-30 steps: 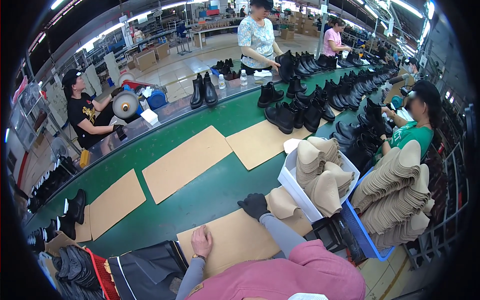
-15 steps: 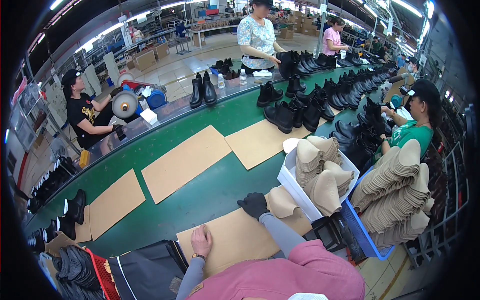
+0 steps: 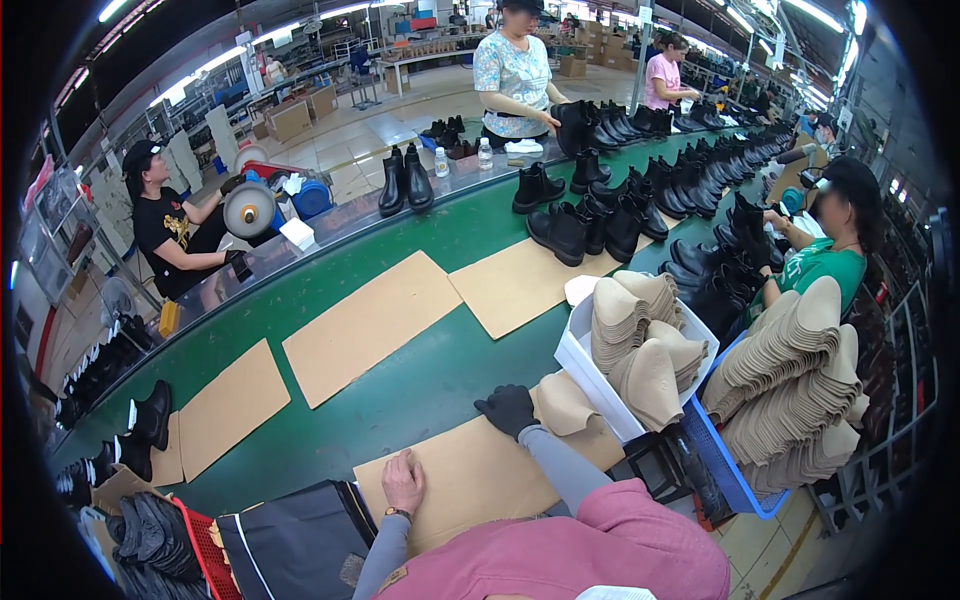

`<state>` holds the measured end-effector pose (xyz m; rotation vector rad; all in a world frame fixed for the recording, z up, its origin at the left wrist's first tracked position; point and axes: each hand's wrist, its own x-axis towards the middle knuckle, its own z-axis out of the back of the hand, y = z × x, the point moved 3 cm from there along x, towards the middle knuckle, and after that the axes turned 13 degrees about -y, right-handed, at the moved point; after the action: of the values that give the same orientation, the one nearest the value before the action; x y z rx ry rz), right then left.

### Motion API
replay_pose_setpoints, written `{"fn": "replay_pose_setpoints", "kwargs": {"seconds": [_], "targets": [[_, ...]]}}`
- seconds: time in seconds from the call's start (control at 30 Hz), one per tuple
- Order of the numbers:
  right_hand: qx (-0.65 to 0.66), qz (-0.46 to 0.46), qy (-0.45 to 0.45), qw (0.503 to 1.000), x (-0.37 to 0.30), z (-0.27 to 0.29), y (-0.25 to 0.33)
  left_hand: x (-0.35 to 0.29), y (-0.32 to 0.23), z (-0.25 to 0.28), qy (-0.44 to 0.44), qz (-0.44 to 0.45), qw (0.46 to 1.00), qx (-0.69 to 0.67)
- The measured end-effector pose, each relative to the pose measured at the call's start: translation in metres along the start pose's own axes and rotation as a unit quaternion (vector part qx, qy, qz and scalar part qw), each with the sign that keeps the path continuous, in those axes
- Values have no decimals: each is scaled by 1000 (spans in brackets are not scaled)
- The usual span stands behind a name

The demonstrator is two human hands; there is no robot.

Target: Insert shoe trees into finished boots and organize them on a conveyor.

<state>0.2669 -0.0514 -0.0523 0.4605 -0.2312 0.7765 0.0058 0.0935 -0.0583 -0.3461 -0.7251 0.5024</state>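
A tan cardboard sheet [image 3: 480, 465] lies in front of me along the near edge of the green conveyor belt [image 3: 350, 425]. My left hand [image 3: 403, 483], bare with a watch at the wrist, rests flat on its left part. In a black glove, my right hand [image 3: 508, 409] lies over the sheet's far edge, fingers stretched toward the belt. Neither hand holds anything. Just right of the glove, a curved beige insole board piece [image 3: 566, 404] sits on the cardboard, beside a white bin [image 3: 625, 425] of similar stacked pieces.
More cardboard sheets [image 3: 375, 325] lie along the belt, with black boots [image 3: 560, 232] farther right. A blue basket [image 3: 735, 465] of stacked beige pieces stands at right. Folded dark material [image 3: 290, 545] and a red basket [image 3: 205, 550] are near left. Co-workers [image 3: 170, 220] surround the belt.
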Motion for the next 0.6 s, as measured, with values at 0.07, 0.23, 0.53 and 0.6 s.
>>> {"fn": "replay_pose_setpoints", "kwargs": {"seconds": [0.07, 0.23, 0.53, 0.6], "targets": [[-1, 3, -1, 1000, 0, 1, 2, -1, 2, 0, 0, 1, 1000, -3], [3, 4, 5, 1000, 1, -2, 0, -1, 0, 1, 1, 5, 1000, 0], [7, -3, 7, 1000, 0, -3, -2, -4, 3, -4, -10, -23, 1000, -14], [9, -3, 12, 1000, 1, -3, 0, -7, 9, -5, -5, 3, 1000, -5]]}}
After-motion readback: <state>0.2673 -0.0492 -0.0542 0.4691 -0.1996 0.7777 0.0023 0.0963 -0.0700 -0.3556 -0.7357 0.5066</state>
